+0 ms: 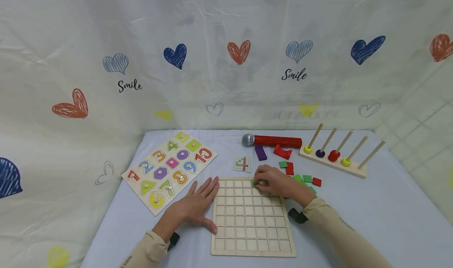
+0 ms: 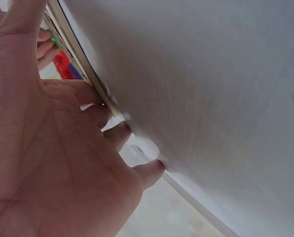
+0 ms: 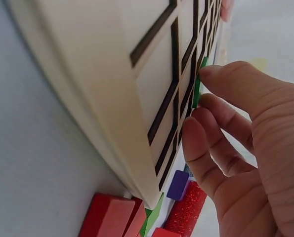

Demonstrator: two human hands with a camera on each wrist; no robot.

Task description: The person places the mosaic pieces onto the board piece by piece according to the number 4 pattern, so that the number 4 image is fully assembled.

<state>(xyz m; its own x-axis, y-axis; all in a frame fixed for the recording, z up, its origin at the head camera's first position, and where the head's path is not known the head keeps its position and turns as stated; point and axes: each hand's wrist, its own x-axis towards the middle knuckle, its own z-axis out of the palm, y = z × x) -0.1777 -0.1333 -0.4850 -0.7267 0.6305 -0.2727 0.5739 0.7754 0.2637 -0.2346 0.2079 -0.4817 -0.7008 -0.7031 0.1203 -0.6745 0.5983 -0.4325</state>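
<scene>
A wooden grid board [image 1: 249, 221] lies flat on the table, its square cells bare apart from the top row where my right hand [image 1: 274, 182] works. That hand pinches a green square tile [image 3: 200, 84] between thumb and fingers, at a top-row cell right of the middle. Spread out flat, my left hand [image 1: 196, 206] rests against the board's left edge with straight fingers; the left wrist view shows its palm and fingertips along that edge. A small pattern card [image 1: 242, 163] with coloured squares lies just beyond the board.
Loose green tiles [image 1: 308, 178] and red tiles [image 1: 316, 182] lie right of the board. Farther back are a purple block [image 1: 260, 153], a red arch block [image 1: 282, 152], a red microphone [image 1: 277, 141] and a peg stand [image 1: 332, 162]. A number puzzle [image 1: 170, 169] lies at left.
</scene>
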